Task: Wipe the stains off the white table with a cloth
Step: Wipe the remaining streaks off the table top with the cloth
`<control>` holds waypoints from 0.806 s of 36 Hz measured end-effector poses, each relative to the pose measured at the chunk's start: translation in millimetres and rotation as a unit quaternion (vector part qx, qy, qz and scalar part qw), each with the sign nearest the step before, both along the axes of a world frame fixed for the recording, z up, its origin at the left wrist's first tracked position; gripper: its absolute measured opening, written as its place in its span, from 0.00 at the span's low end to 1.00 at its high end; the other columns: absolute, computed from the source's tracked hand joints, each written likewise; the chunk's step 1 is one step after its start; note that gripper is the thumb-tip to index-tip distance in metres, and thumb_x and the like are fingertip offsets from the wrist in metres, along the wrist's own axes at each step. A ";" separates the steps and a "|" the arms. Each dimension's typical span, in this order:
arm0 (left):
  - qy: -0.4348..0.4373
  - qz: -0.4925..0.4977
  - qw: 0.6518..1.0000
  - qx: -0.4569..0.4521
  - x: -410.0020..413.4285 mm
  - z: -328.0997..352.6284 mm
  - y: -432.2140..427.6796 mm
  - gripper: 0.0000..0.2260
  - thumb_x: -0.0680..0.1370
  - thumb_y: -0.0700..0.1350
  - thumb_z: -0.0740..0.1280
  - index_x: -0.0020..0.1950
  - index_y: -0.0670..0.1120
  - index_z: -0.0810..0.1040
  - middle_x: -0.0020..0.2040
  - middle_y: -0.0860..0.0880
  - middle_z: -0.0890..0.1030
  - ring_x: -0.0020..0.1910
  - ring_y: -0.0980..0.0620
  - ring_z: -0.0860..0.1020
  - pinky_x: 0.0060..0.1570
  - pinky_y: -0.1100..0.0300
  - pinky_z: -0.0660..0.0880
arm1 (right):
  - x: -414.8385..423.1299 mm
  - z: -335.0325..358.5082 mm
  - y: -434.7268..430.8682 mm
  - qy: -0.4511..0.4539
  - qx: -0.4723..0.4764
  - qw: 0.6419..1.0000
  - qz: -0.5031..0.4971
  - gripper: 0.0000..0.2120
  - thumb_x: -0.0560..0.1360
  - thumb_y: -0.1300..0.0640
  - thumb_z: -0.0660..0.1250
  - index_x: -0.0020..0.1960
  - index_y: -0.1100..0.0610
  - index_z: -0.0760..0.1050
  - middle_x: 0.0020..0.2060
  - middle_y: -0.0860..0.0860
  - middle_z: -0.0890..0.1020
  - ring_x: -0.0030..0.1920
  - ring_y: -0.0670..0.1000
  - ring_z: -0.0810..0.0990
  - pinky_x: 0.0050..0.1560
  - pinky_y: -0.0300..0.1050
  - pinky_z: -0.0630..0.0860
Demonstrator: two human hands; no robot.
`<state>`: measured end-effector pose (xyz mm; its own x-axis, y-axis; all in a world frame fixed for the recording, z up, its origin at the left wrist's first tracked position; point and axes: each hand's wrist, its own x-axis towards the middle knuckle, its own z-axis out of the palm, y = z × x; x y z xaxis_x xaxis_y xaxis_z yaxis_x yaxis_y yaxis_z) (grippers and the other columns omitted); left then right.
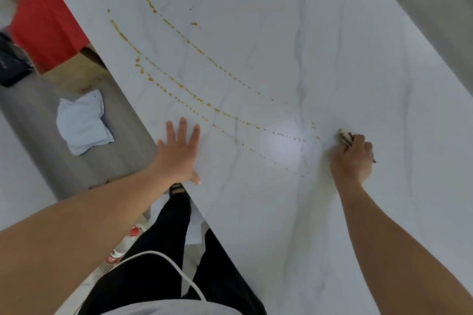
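Observation:
The white marble-patterned table carries long curved trails of yellow-brown stains running from the far left corner toward the near right. My right hand grips a small crumpled patterned cloth and presses it on the table just right of where the trails end. Most of the cloth is hidden under my fingers. My left hand lies flat on the table near its left edge, fingers straight and spread, just below the stain trails.
Left of the table, on the grey floor, lies a pale blue cloth. A cardboard box and something red sit beyond it. A red-capped bottle stands near my legs. A white cable hangs in front of me.

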<state>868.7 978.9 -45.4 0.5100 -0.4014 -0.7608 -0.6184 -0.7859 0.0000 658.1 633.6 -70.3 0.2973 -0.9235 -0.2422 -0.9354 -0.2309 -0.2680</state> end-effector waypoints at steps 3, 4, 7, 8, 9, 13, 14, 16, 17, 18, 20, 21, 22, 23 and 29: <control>0.001 0.000 1.000 0.002 -2.1 0.0 0.8 0.68 0.65 0.65 0.79 0.80 0.48 0.27 0.77 0.38 0.25 0.77 0.27 0.31 0.74 0.29 0.56 | -6.0 -2.7 28.0 -0.001 -0.019 0.996 0.086 0.12 0.78 0.57 0.59 0.60 0.59 0.71 0.55 0.58 0.73 0.56 0.62 0.72 0.42 0.52 0.68; 0.000 0.001 1.000 0.002 -2.0 0.1 0.7 0.68 0.65 0.65 0.79 0.80 0.48 0.27 0.77 0.39 0.25 0.77 0.27 0.31 0.74 0.29 0.56 | -9.9 -5.4 36.6 -0.011 -0.033 0.989 0.146 0.11 0.78 0.57 0.61 0.58 0.59 0.72 0.53 0.58 0.74 0.54 0.61 0.72 0.40 0.52 0.69; -0.001 0.003 1.000 -0.002 -1.5 1.1 0.2 0.68 0.65 0.65 0.79 0.80 0.49 0.27 0.78 0.39 0.25 0.77 0.28 0.30 0.74 0.29 0.55 | -24.7 -15.7 46.3 -0.012 -0.055 0.938 0.342 0.07 0.76 0.58 0.65 0.53 0.58 0.75 0.47 0.55 0.74 0.49 0.60 0.73 0.32 0.48 0.69; -0.001 0.004 1.000 -0.002 -1.5 2.1 0.2 0.68 0.65 0.65 0.79 0.80 0.49 0.27 0.78 0.39 0.25 0.77 0.28 0.30 0.74 0.29 0.55 | -26.8 -17.2 43.6 -0.009 -0.059 0.921 0.386 0.07 0.75 0.58 0.65 0.52 0.58 0.75 0.46 0.54 0.74 0.47 0.60 0.74 0.31 0.47 0.68; -0.002 0.004 1.000 -0.002 -2.1 2.9 0.3 0.68 0.65 0.65 0.79 0.80 0.49 0.28 0.78 0.39 0.25 0.77 0.28 0.30 0.74 0.29 0.55 | -27.6 -17.1 40.2 -0.007 -0.055 0.915 0.398 0.07 0.75 0.59 0.65 0.53 0.58 0.75 0.45 0.54 0.74 0.47 0.59 0.74 0.30 0.47 0.68; -0.007 0.003 1.000 -0.004 -3.3 2.6 0.2 0.68 0.65 0.65 0.80 0.80 0.49 0.28 0.78 0.39 0.26 0.77 0.29 0.31 0.74 0.29 0.55 | -16.2 -9.6 38.5 -0.025 -0.007 0.987 0.160 0.11 0.76 0.59 0.60 0.58 0.58 0.73 0.52 0.56 0.74 0.53 0.60 0.73 0.41 0.50 0.68; -0.008 0.004 1.000 -0.005 -3.7 2.6 0.5 0.68 0.65 0.65 0.80 0.80 0.49 0.28 0.78 0.39 0.26 0.77 0.29 0.31 0.74 0.29 0.55 | -11.7 -7.7 43.1 -0.025 0.001 0.995 0.093 0.12 0.77 0.59 0.58 0.59 0.59 0.71 0.54 0.57 0.74 0.55 0.60 0.73 0.42 0.51 0.68; -0.008 0.005 1.000 -0.004 -3.8 3.0 1.3 0.68 0.65 0.66 0.80 0.80 0.49 0.28 0.78 0.40 0.25 0.77 0.29 0.30 0.74 0.29 0.55 | -6.8 -6.4 56.8 -0.017 -0.006 0.997 0.072 0.12 0.77 0.60 0.59 0.59 0.59 0.71 0.54 0.57 0.73 0.56 0.61 0.72 0.41 0.51 0.68; -0.008 0.005 1.000 -0.005 -3.8 3.1 0.9 0.68 0.65 0.65 0.80 0.80 0.49 0.28 0.78 0.40 0.25 0.77 0.29 0.30 0.74 0.29 0.55 | -7.4 -7.7 63.6 -0.019 -0.019 0.993 0.114 0.11 0.76 0.59 0.60 0.58 0.58 0.71 0.53 0.57 0.74 0.54 0.60 0.73 0.40 0.50 0.67; -0.007 0.006 1.000 -0.005 -3.8 3.0 0.9 0.68 0.65 0.65 0.80 0.80 0.49 0.28 0.78 0.40 0.25 0.77 0.29 0.30 0.74 0.29 0.54 | -10.9 -10.7 71.1 -0.023 -0.028 0.984 0.177 0.09 0.76 0.59 0.62 0.56 0.58 0.72 0.50 0.56 0.74 0.52 0.60 0.73 0.37 0.49 0.67; -0.004 0.008 1.000 -0.003 -4.0 3.0 1.0 0.68 0.65 0.65 0.80 0.80 0.49 0.28 0.78 0.40 0.25 0.77 0.30 0.30 0.75 0.29 0.54 | -20.5 -17.5 80.4 -0.029 -0.043 0.949 0.312 0.06 0.75 0.59 0.62 0.52 0.57 0.73 0.45 0.54 0.73 0.46 0.58 0.73 0.31 0.45 0.65; -0.006 0.008 1.000 -0.001 -3.9 3.1 0.9 0.68 0.65 0.65 0.80 0.80 0.49 0.28 0.78 0.40 0.25 0.77 0.30 0.30 0.75 0.29 0.54 | -23.6 -20.1 80.7 -0.032 -0.052 0.934 0.352 0.06 0.74 0.58 0.61 0.51 0.56 0.73 0.44 0.53 0.72 0.44 0.58 0.73 0.30 0.44 0.65; -0.008 0.007 1.000 0.000 -4.0 3.1 1.0 0.68 0.65 0.65 0.80 0.80 0.49 0.28 0.78 0.40 0.25 0.77 0.30 0.30 0.75 0.29 0.54 | -25.0 -21.3 79.4 -0.035 -0.054 0.928 0.367 0.07 0.74 0.58 0.60 0.50 0.56 0.73 0.43 0.52 0.72 0.44 0.57 0.72 0.29 0.43 0.65; -0.009 0.007 1.000 0.000 -4.5 3.2 1.4 0.68 0.65 0.65 0.80 0.80 0.49 0.28 0.78 0.40 0.25 0.77 0.30 0.30 0.75 0.29 0.54 | -25.1 -20.3 78.0 -0.037 -0.047 0.933 0.356 0.07 0.74 0.58 0.60 0.51 0.55 0.73 0.43 0.51 0.72 0.45 0.57 0.72 0.30 0.44 0.65; -0.011 0.007 1.000 -0.001 -5.4 4.1 2.1 0.68 0.65 0.65 0.79 0.80 0.50 0.28 0.79 0.40 0.26 0.78 0.30 0.30 0.75 0.30 0.54 | -6.0 -12.9 95.7 -0.033 0.000 0.997 0.068 0.10 0.77 0.60 0.59 0.58 0.58 0.72 0.52 0.56 0.74 0.54 0.59 0.73 0.39 0.49 0.67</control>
